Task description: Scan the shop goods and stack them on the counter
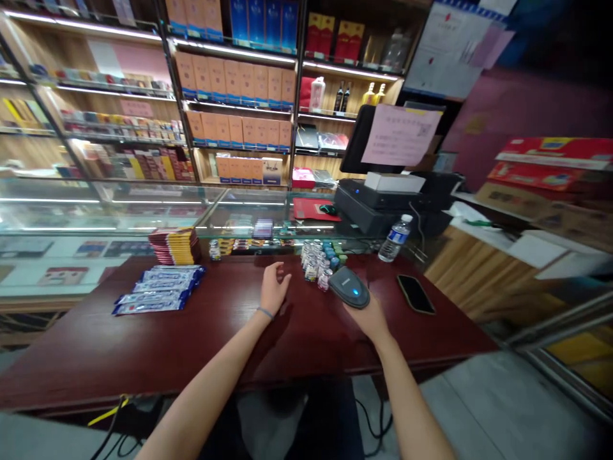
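Note:
My right hand [370,316] is wrapped round a dark barcode scanner [345,285] with a lit blue light on its head. The scanner is just in front of a cluster of small bottles or jars [313,260], some clear with pale labels, others blue or green. My left hand [274,289] rests on the dark red table [230,338], thumb apart from loosely bent fingers, with nothing visible in it. To its left lie several blue and silver long packets [163,287]. Behind them stands a stack of red and yellow small boxes [175,246].
A phone [416,294] lies at the table's right, with a water bottle [395,238] behind it. A monitor [359,140] with a pink paper stands above a black cash-register unit [368,207]. A glass counter [230,214] runs behind the table. Cardboard boxes [531,204] are stacked at right.

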